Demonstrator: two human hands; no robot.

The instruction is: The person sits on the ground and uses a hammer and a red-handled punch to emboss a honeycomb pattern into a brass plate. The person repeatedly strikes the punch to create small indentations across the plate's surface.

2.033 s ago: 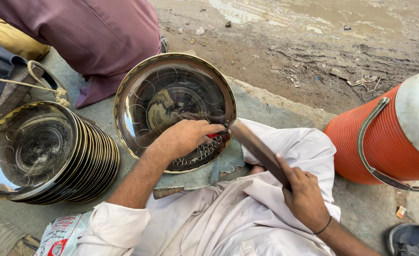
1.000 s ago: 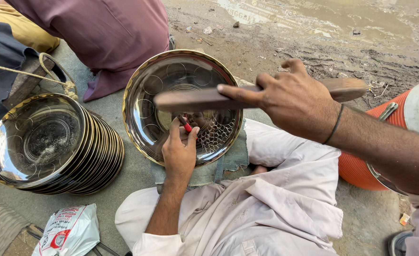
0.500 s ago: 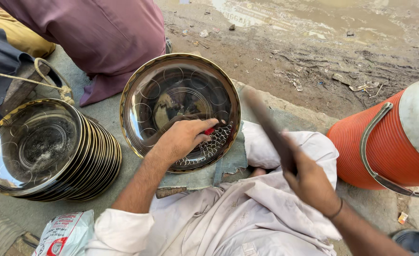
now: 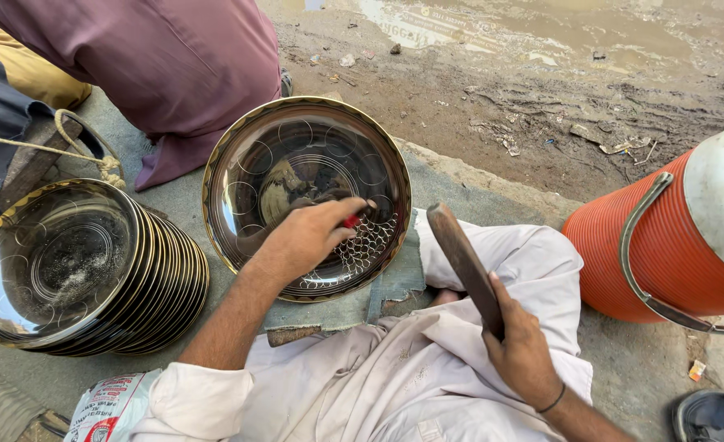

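Observation:
A round shiny metal plate (image 4: 296,147) with a gold rim leans in front of me, part of its face marked with a scale-like pattern. My left hand (image 4: 308,237) rests on the plate and pinches a small red-tipped tool (image 4: 352,219) against the patterned area. My right hand (image 4: 524,352) grips a flat dark wooden stick (image 4: 462,260) by its lower end, held up over my right knee, apart from the plate.
A stack of several similar plates (image 4: 75,274) lies at the left. An orange ribbed water cooler (image 4: 665,245) with a metal handle stands at the right. A person in a maroon garment (image 4: 157,57) sits just beyond the plate. Wet muddy ground (image 4: 542,74) lies behind.
My right hand swung the stick across over the plate, then drew it back down to the right. My left hand stayed on the plate with the small tool.

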